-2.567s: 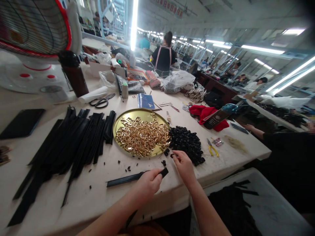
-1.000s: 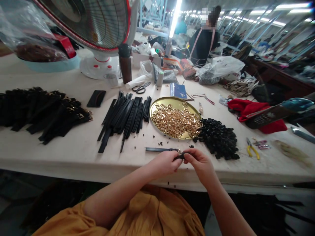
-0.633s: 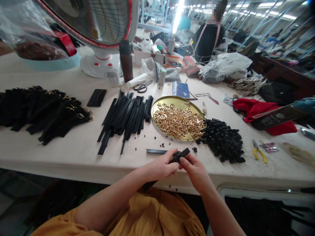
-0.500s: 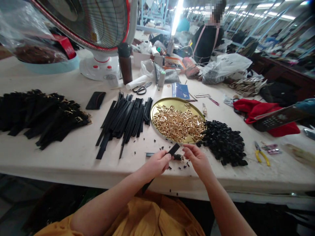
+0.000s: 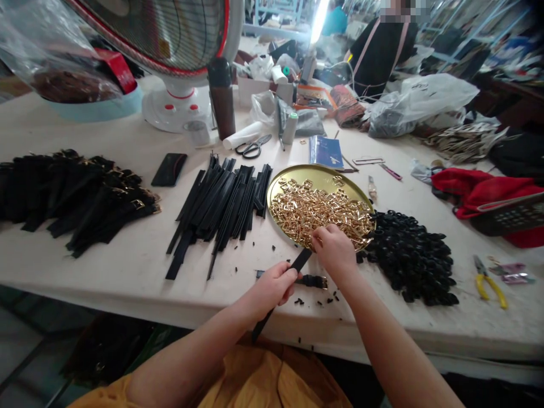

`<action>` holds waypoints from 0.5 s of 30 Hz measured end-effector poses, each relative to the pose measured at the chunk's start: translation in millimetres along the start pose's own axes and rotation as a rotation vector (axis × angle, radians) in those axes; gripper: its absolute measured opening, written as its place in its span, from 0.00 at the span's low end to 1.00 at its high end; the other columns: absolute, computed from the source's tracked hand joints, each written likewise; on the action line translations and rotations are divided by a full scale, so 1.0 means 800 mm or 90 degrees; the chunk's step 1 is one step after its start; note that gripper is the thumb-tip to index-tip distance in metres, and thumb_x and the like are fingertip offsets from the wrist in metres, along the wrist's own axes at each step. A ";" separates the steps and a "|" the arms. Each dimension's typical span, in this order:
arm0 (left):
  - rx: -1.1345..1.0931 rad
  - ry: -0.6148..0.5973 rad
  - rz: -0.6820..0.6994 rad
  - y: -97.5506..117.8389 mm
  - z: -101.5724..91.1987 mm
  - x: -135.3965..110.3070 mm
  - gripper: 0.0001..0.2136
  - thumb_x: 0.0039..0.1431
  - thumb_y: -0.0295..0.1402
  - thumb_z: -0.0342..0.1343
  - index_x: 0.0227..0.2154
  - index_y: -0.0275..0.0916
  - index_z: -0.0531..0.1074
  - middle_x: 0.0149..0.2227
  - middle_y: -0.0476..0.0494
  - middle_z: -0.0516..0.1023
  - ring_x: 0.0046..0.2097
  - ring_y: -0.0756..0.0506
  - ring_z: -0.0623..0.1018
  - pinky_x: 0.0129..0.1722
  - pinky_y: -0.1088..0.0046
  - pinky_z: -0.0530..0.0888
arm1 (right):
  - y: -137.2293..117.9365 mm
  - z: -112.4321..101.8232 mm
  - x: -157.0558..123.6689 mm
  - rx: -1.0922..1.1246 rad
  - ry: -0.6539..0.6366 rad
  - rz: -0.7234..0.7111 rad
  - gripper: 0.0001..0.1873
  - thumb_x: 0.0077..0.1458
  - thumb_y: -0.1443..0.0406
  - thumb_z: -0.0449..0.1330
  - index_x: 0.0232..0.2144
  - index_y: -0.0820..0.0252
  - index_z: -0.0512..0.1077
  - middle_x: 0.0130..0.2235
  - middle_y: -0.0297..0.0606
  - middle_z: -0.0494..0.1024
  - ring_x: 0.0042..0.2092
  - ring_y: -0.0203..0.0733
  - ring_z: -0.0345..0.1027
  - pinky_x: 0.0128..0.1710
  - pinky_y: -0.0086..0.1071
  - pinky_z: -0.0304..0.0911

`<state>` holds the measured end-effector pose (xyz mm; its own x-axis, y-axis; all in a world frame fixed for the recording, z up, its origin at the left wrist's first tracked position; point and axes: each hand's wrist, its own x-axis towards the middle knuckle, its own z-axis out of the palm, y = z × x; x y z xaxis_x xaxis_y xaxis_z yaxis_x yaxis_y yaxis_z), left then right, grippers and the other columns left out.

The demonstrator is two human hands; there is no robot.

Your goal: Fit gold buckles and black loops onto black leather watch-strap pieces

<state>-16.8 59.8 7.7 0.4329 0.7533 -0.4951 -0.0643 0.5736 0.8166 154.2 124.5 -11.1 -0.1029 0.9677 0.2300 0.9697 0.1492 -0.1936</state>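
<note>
A black strap [image 5: 301,260] is pinched in my left hand [image 5: 276,286], its upper end pointing at the tray and its lower end hanging past the table edge. My right hand [image 5: 335,252] reaches over the near rim of a round gold tray [image 5: 285,177], fingers bent together at the heap of gold buckles [image 5: 317,209]. Whatever is between those fingertips is hidden. Partly behind my left hand lies a strap with a buckle on it [image 5: 314,281]. To the tray's right is a heap of small black loops [image 5: 412,255].
Loose black straps [image 5: 221,204] lie left of the tray, with buckled straps [image 5: 93,198] farther left. A fan [image 5: 178,107], a dark bottle [image 5: 221,102] and scissors [image 5: 254,148] stand or lie behind. Yellow-handled pliers [image 5: 488,283] lie at right. A person [image 5: 378,56] is in the background.
My right hand has moved forward from beside the strap's end to the buckles in the tray. My left hand still holds the strap. The view has shifted slightly.
</note>
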 end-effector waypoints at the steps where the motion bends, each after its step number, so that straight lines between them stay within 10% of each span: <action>1: -0.024 -0.006 -0.002 0.000 0.000 0.000 0.08 0.55 0.36 0.44 0.30 0.36 0.61 0.15 0.58 0.56 0.15 0.57 0.53 0.14 0.81 0.49 | 0.003 -0.001 -0.001 0.050 0.015 0.017 0.08 0.52 0.63 0.54 0.26 0.59 0.71 0.31 0.40 0.69 0.30 0.41 0.63 0.29 0.33 0.55; 10: -0.138 -0.074 -0.022 0.006 0.004 -0.023 0.09 0.54 0.36 0.46 0.33 0.35 0.62 0.17 0.57 0.59 0.16 0.58 0.56 0.16 0.81 0.50 | -0.009 -0.035 -0.061 0.682 -0.055 0.303 0.14 0.44 0.56 0.62 0.27 0.59 0.64 0.27 0.36 0.74 0.25 0.35 0.65 0.28 0.32 0.62; 15: -0.051 -0.106 -0.025 -0.002 0.014 -0.031 0.09 0.53 0.36 0.46 0.34 0.36 0.62 0.17 0.57 0.60 0.15 0.57 0.57 0.15 0.81 0.52 | -0.027 -0.048 -0.098 0.789 -0.059 0.371 0.17 0.43 0.54 0.63 0.31 0.60 0.67 0.28 0.35 0.75 0.25 0.34 0.66 0.27 0.31 0.64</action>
<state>-17.2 36.7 21.5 0.5793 0.6701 -0.4641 -0.1126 0.6297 0.7686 150.3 37.4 11.7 0.1858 0.9547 -0.2322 0.0516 -0.2455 -0.9680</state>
